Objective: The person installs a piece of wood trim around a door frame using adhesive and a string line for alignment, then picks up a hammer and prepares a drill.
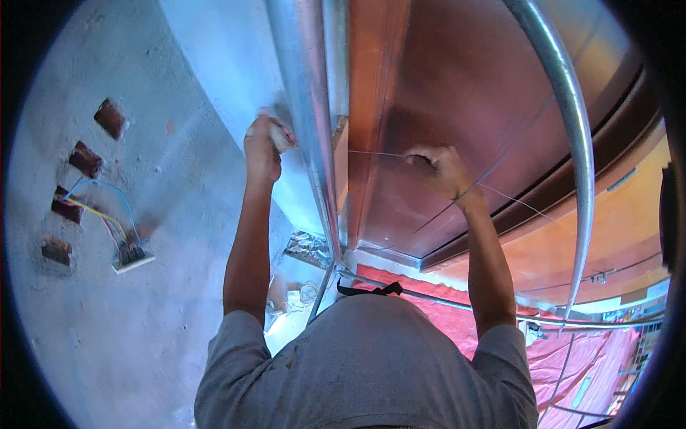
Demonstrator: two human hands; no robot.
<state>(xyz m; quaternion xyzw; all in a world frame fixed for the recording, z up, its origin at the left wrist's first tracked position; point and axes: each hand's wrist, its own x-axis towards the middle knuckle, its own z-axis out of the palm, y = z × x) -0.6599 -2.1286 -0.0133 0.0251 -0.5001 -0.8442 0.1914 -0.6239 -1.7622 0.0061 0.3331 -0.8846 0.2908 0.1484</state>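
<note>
Well to the left of the left fingers, four recessed holes are counted in one grey wall (164,286); the top one (110,118) is set highest. Below and left of the fingers, one white-edged fitting (133,257) is hung from several wires, among which one blue wire (121,194) and one yellow wire (107,214) are made out. By the left hand (264,149), one pale wad (281,138) is gripped, its exact kind not clear. Just right of those fingers, one upright metal pole (311,107) is seen, and one wooden edge (341,161) beyond it. Between the two hands, one thin cord (377,153) is stretched, hidden where the pole is crossed; its right part is met by the curled, pinched fingertips of the right hand (437,170). Behind these fingers, one reddish-brown panel (443,86) is placed. Below them, a red sheet (457,325) is spread. Farther right, one curved metal tube (575,121) is seen.
</note>
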